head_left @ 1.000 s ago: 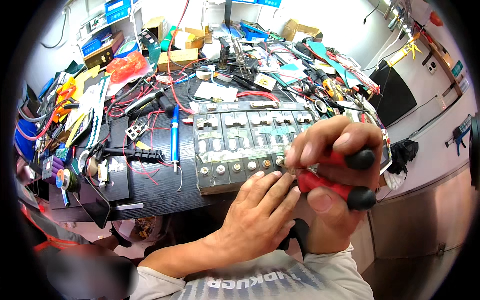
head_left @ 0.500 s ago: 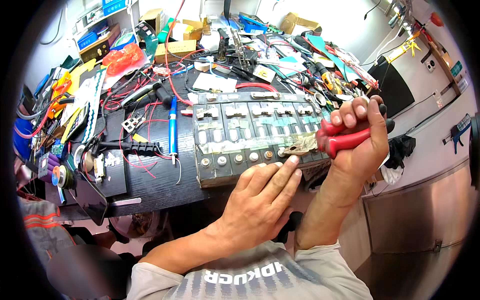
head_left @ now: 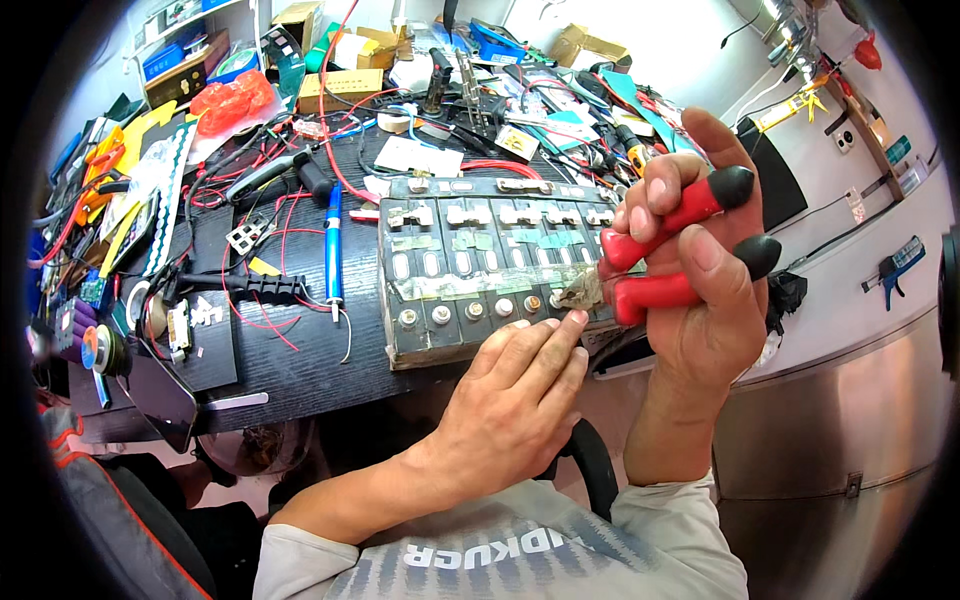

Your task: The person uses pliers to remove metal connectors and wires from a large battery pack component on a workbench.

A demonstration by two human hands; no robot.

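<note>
A grey battery pack of several cells sits at the table's front edge, with metal terminals and strips of tape on top. My right hand grips a pair of pliers whose red handles end in black tips and stand apart. The worn metal jaws reach the front row of round studs, at a stud near the pack's right end; whether they clamp it I cannot tell. My left hand rests with outstretched fingers against the pack's front edge, fingertips just below the jaws.
Left of the pack lie a blue pen-shaped tool, a black-handled tool and thin red wires. Boxes, cables and tools crowd the back of the table. A phone-like dark slab leans at the front left edge, near a seated person's dark clothing.
The pliers' handles have spread wider and turned upward in my right hand, whose fingers have loosened. My left hand stays nearly in place. The view has shifted slightly.
</note>
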